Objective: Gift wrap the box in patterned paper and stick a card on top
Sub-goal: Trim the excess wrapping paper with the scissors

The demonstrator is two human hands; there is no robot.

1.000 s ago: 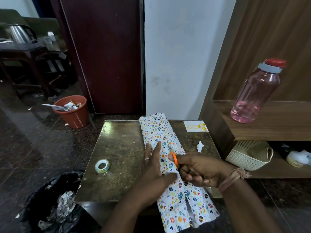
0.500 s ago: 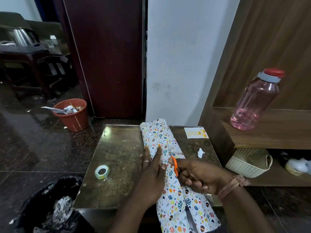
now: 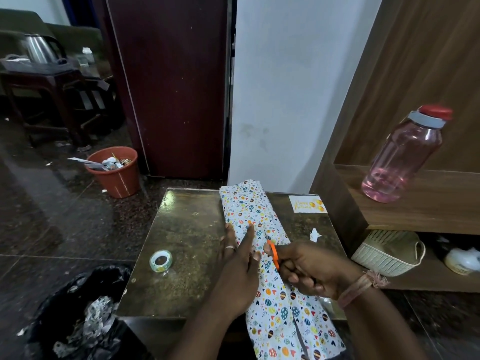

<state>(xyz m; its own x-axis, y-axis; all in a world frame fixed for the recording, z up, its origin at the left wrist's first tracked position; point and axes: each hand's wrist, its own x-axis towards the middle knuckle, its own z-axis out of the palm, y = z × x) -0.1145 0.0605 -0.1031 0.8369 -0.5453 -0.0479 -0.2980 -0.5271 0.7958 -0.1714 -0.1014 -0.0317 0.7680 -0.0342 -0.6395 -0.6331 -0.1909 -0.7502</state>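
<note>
On patterned paper [image 3: 249,211], left hand [image 3: 237,266] lies flat.

A long strip of patterned paper [image 3: 255,224] lies along the worktop [image 3: 187,229], its near end hanging over the front edge with a cut running up its middle; the left hand [image 3: 240,266] presses flat on the paper with straight fingers [image 3: 248,233], while the right hand [image 3: 309,271] grips orange-handled scissors [image 3: 272,254] at the cut. A tape roll [image 3: 161,260] sits to the left; a card [image 3: 307,203] and a paper scrap [image 3: 315,234] lie to the right.
</note>
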